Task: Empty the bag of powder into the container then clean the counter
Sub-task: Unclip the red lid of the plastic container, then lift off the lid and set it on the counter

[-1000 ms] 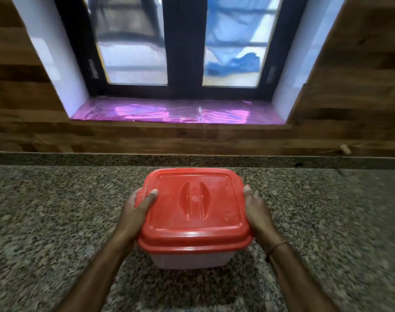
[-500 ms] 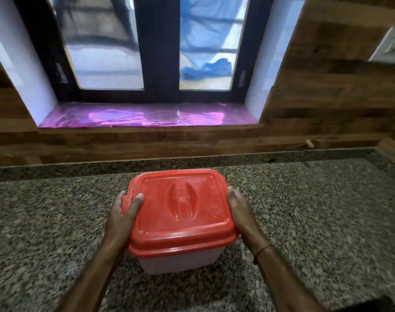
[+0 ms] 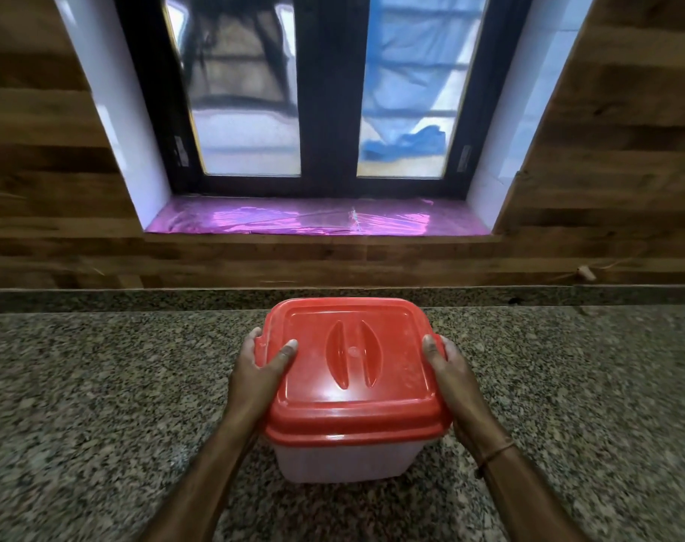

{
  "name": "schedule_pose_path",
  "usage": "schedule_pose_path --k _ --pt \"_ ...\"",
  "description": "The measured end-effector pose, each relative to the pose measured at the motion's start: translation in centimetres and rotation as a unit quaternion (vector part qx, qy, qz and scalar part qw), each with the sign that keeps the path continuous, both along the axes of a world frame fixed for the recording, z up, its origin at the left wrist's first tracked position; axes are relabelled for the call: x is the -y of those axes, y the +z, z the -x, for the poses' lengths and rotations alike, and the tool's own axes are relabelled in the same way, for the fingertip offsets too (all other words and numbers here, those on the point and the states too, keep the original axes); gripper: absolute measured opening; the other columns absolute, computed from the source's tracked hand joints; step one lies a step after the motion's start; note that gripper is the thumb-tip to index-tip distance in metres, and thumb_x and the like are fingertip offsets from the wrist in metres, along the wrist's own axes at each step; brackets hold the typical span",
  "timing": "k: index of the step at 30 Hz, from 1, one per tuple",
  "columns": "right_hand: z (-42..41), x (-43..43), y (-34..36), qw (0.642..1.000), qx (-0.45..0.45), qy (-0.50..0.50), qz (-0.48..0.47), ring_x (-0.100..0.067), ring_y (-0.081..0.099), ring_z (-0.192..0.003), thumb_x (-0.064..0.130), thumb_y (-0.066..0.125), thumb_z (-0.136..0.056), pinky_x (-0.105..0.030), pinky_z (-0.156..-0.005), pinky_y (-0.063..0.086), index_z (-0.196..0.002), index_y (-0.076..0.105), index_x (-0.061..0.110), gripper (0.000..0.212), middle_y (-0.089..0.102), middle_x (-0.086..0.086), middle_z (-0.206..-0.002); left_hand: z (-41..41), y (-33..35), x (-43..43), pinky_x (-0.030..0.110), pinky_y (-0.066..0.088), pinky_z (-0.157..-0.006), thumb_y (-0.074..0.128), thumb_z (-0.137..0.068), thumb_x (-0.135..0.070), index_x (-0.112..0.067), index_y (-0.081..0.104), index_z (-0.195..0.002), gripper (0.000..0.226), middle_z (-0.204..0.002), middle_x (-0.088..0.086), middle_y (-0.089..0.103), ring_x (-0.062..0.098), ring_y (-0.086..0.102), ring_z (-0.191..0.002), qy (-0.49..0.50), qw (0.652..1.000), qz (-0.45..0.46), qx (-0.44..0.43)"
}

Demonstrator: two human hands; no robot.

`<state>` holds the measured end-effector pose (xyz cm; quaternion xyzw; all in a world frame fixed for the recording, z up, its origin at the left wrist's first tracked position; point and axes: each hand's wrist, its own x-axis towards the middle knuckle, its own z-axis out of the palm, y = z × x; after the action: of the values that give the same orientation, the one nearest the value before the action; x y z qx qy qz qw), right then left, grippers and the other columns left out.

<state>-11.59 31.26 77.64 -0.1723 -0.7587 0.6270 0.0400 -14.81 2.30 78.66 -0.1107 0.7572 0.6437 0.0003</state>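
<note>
Closest to us, at the bottom edge of the view, two bare forearms reach forward over the speckled granite tabletop [image 3: 98,385]. A thin brown thread band [image 3: 494,455] circles the right wrist.

Between the arms stands the container [image 3: 344,459], a squarish tub with cloudy translucent walls (we cannot make out what is inside). Its base rests on the tabletop about midway across the view. A red lid [image 3: 352,400] covers it fully, and in the lid's centre two curved recesses flank a narrow grip.

We see the left hand [image 3: 260,369] grasping the container at the lid's left edge, with the thumb lying on top of the lid and the fingers curled round the rim. The right hand [image 3: 450,377] clasps the opposite edge in the same way. Its thumb presses the lid's upper right border, and its fingers wrap down the side, mostly hidden from us.

Past the container, a low granite upstand [image 3: 137,297] runs along the back of the tabletop. Above it rises a wall of brown wooden panels [image 3: 40,150], with a small pale peg-like object [image 3: 585,272] low on its right side. Set into the wall is a sill covered in shiny pink film [image 3: 313,223]. Farthest off we see a dark-framed window [image 3: 329,91] with two panes, and a blue sheet [image 3: 407,142] shows through the right one.
</note>
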Motion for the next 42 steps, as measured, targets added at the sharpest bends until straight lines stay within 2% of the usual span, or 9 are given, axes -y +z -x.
schedule_pose_path --k 6,14,19,23,27,32,35,38,42 --pt "-0.2 -0.8 1.9 0.999 -0.041 -0.017 -0.027 -0.02 0.074 -0.102 0.079 0.046 -0.087 -0.049 -0.083 0.064 -0.147 0.044 0.032 0.077 0.068 -0.001 -0.124 0.5 2.2 -0.9 0.052 0.057 -0.097 0.072 -0.066 -0.076 -0.034 0.034 -0.155 0.106 -0.144 0.004 0.059 0.024 0.066 -0.117 -0.004 0.999 0.02 -0.041" --pt "-0.8 -8.6 3.5 0.992 -0.038 -0.101 -0.069 -0.023 0.073 -0.098 0.088 0.06 -0.071 -0.051 -0.085 0.062 -0.135 0.053 0.027 0.089 0.07 0.0 -0.117 1.3 4.5 -9.7 0.05 0.052 -0.106 0.074 -0.075 -0.068 -0.038 0.031 -0.157 0.097 -0.148 0.0 0.053 0.025 0.059 -0.127 -0.043 0.996 0.005 -0.081" --pt "-1.4 -17.6 2.4 0.989 -0.033 -0.122 0.076 -0.031 0.075 -0.096 0.051 0.078 -0.083 -0.054 -0.088 0.061 -0.107 0.066 0.024 0.038 0.077 -0.01 -0.107 1.5 4.6 -18.2 0.049 0.043 -0.115 0.065 -0.071 -0.085 -0.039 0.025 -0.16 0.108 -0.155 -0.01 0.043 0.02 0.049 -0.138 -0.109 0.992 0.007 -0.058" --pt "-2.1 -26.4 -0.5 0.983 -0.004 -0.133 0.127 -0.033 0.076 -0.095 0.046 0.082 -0.08 -0.052 -0.085 0.062 -0.122 0.068 0.014 0.055 0.079 -0.012 -0.105 1.3 2.3 -24.3 0.054 -0.001 -0.128 0.025 -0.087 -0.087 -0.032 0.012 -0.165 0.096 -0.173 -0.003 0.005 0.019 0.0 -0.16 -0.171 0.966 0.19 -0.049" --pt "-2.0 -33.0 -4.6 0.98 -0.001 -0.154 0.124 -0.033 0.076 -0.093 0.038 0.081 -0.084 -0.044 -0.077 0.064 -0.119 0.069 0.01 0.047 0.078 -0.014 -0.104 1.0 -1.3 -27.1 0.055 -0.004 -0.125 -0.006 -0.072 -0.095 -0.02 0.004 -0.166 0.12 -0.172 0.002 -0.011 0.021 -0.01 -0.159 -0.171 0.88 0.437 -0.072" --pt "-1.2 -34.2 -10.4 0.985 0.051 -0.154 0.054 -0.028 0.076 -0.086 0.051 0.085 -0.072 -0.05 -0.081 0.063 -0.116 0.07 0.012 0.061 0.078 -0.009 -0.099 1.2 -2.3 -27.4 0.054 0.0 -0.125 0.036 -0.096 -0.071 -0.014 0.006 -0.165 0.094 -0.172 0.004 -0.011 0.023 -0.007 -0.16 -0.138 0.834 0.528 -0.085" --pt "-0.9 -33.5 -13.5 0.986 0.095 -0.137 -0.025 -0.027 0.075 -0.09 0.066 0.077 -0.062 -0.043 -0.083 0.062 -0.115 0.067 0.017 0.073 0.078 -0.003 -0.101 1.1 -2.5 -27.6 0.054 0.0 -0.126 0.038 -0.096 -0.07 -0.014 0.004 -0.165 0.095 -0.172 0.004 -0.012 0.023 -0.007 -0.16 -0.135 0.82 0.551 -0.075" --pt "-0.8 -32.9 -15.4 0.974 0.146 -0.107 -0.134 -0.029 0.071 -0.1 0.065 0.074 -0.075 -0.034 -0.077 0.053 -0.13 0.058 0.017 0.075 0.072 -0.007 -0.119 1.1 -2.7 -27.9 0.056 0.003 -0.126 0.041 -0.096 -0.068 -0.014 0.007 -0.165 0.094 -0.173 0.004 -0.009 0.023 -0.004 -0.16 -0.128 0.81 0.567 -0.08" --pt "-0.7 -32.1 -17.1 0.947 0.19 -0.112 -0.234 -0.04 0.061 -0.112 0.059 0.071 -0.083 -0.042 -0.087 0.052 -0.133 0.055 0.007 0.074 0.057 -0.02 -0.13 1.1 -2.9 -28.1 0.056 0.002 -0.125 0.042 -0.095 -0.07 -0.015 0.008 -0.165 0.095 -0.173 0.001 -0.009 0.021 -0.006 -0.16 -0.127 0.812 0.564 -0.074"
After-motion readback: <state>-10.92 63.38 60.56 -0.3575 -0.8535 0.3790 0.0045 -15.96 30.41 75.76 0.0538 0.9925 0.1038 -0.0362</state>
